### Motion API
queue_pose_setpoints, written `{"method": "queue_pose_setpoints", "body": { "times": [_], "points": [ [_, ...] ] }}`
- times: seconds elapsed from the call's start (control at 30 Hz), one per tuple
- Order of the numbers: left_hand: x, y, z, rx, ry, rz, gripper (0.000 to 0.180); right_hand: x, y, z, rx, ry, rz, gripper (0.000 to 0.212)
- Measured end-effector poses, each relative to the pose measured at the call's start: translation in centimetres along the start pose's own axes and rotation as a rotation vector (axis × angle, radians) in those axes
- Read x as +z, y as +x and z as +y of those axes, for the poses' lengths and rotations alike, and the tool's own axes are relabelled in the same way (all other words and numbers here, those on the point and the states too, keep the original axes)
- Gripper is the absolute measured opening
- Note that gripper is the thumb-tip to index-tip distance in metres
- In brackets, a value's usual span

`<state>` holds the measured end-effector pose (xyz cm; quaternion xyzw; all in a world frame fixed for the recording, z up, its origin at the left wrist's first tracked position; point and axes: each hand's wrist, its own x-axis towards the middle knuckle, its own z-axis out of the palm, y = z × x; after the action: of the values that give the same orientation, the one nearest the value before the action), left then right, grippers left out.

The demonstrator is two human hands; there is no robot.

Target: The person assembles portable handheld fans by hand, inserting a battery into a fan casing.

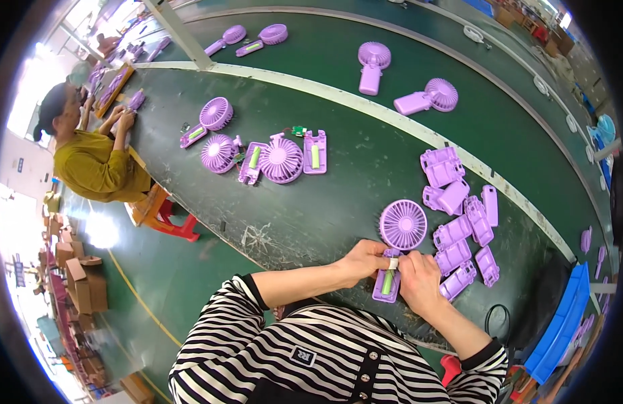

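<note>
A purple handheld fan [403, 225] lies at the table's near edge, its round grille pointing away from me. Its handle [378, 293] is uncovered and shows a light green battery cell inside. My left hand [364, 261] pinches the upper handle from the left, just below the grille. From the right, my right hand [420, 277] closes its fingers on the same part of the handle. A small white piece shows between the fingertips; I cannot make out what it is. Purple handle covers [453, 232] lie in a loose pile beside my right hand.
More opened fans [281, 160] with batteries and green circuit boards lie left on the dark table [311, 222]. Beyond a pale rail, several fans [374, 64] lie on a green belt. A co-worker [96, 161] sits at far left. A blue bin [559, 323] stands at right.
</note>
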<state>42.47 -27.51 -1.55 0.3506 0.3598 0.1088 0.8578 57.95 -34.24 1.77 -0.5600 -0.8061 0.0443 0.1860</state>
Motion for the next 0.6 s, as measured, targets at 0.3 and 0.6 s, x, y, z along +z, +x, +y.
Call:
{"method": "queue_pose_setpoints", "body": {
  "times": [0.3,0.6],
  "points": [
    [0.9,-0.3,-0.8,0.041,0.053,0.063,0.018,0.5,-1.4,-0.1,0.013,0.092,0.056,0.018],
    [0.9,-0.4,1.2,-0.016,0.027,0.135,0.028,-0.6,-1.0,-0.2,0.115,0.098,0.156,0.019]
  ]
}}
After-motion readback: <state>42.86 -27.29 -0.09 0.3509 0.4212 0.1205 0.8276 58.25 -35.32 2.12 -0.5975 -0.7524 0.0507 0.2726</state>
